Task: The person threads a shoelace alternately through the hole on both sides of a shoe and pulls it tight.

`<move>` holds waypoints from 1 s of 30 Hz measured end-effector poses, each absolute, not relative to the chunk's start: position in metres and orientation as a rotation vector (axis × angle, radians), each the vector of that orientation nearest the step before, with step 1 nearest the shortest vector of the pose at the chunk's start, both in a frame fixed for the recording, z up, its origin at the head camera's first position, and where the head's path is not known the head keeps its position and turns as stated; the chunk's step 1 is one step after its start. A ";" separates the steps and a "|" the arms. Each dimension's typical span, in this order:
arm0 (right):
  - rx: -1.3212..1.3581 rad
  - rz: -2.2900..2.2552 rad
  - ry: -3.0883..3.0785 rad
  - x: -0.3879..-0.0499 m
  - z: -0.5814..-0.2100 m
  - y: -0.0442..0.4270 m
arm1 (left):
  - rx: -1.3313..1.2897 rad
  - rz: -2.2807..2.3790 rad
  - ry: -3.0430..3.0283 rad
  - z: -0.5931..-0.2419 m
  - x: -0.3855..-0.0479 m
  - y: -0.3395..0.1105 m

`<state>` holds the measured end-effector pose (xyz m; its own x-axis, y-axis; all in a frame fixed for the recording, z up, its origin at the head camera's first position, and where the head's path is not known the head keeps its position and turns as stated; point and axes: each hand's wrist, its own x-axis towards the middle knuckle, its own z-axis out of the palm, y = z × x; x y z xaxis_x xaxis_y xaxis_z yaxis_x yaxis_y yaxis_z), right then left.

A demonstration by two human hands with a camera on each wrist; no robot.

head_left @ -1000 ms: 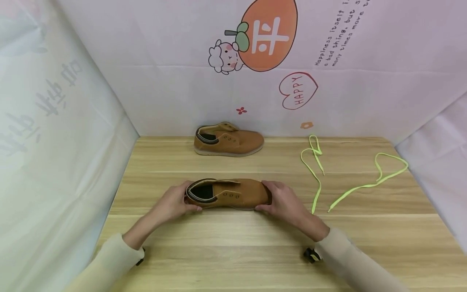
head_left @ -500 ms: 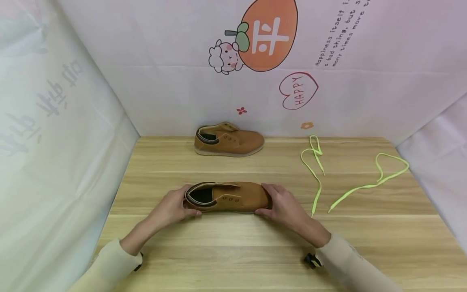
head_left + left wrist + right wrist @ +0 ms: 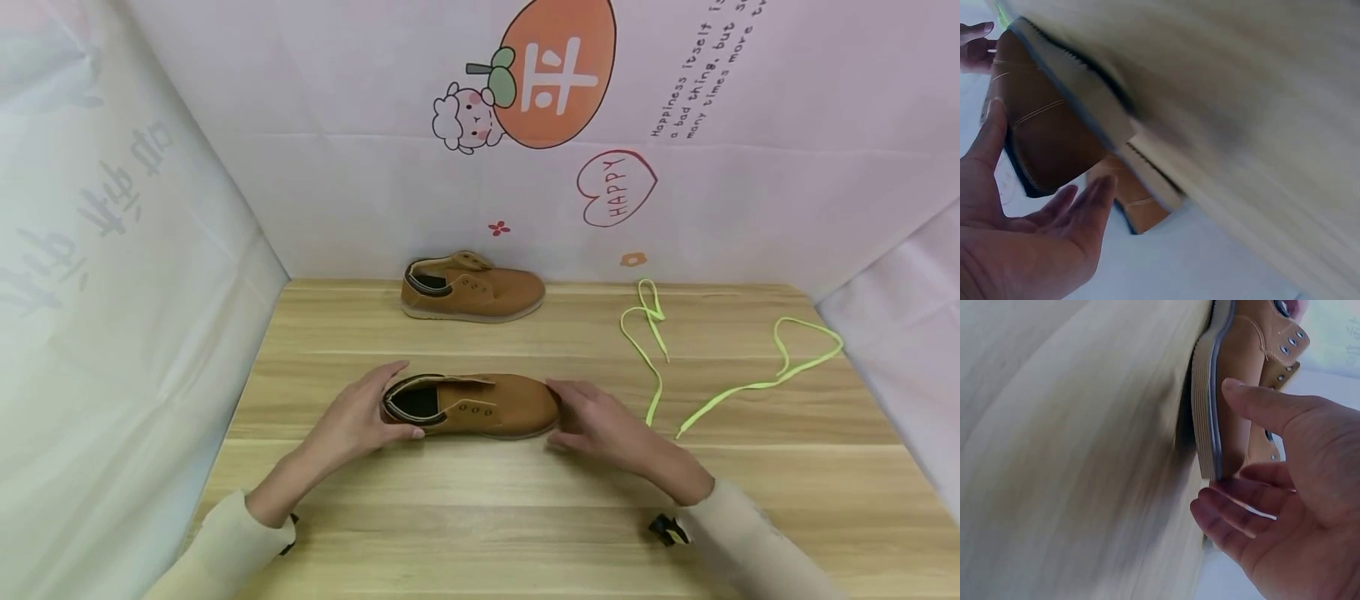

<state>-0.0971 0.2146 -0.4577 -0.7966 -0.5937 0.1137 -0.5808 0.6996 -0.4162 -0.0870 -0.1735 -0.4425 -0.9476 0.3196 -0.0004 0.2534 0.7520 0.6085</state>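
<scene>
- Here's the near shoe (image 3: 517, 404), brown, sitting upright at mid worktop (image 3: 465, 517), toe to the right!
- Left hand (image 3: 358, 418) is cupped wide around the heel, thumb along the near side, fingers spread behind; whether it touches the leather, I can't tell.
- Right hand (image 3: 600, 427) is at the toe, thumb and fingers loosely parted, gripping nothing; any light contact is hard to call.
- Up at the back edge, the far shoe (image 3: 517, 292) points the same way, its flap raised.
- Over on the right, two yellow-green laces (image 3: 757, 385) lie apart on the wood, one looped near the back.
</scene>
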 end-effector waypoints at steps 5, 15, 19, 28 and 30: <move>-1.003 -0.659 2.832 -0.096 -0.455 0.231 | 0.559 1.000 2.979 -0.431 -0.082 -0.167; -1.115 -0.597 2.852 -0.095 -0.448 0.272 | 0.805 1.092 3.049 -0.419 -0.075 -0.148; -1.188 -0.568 2.865 -0.097 -0.450 0.289 | 0.834 1.114 2.995 -0.422 -0.072 -0.138; -1.228 -0.448 2.879 -0.095 -0.449 0.315 | 0.863 1.003 2.956 -0.430 -0.071 -0.119; -1.253 -0.423 2.887 -0.094 -0.449 0.318 | 0.859 1.003 2.951 -0.432 -0.071 -0.117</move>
<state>-0.0945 0.3179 -0.4493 -0.6882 -0.7126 0.1359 -0.7217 0.6533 -0.2290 -0.0714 -0.1168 -0.4320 -0.8548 0.4560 0.2477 0.5125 0.6670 0.5408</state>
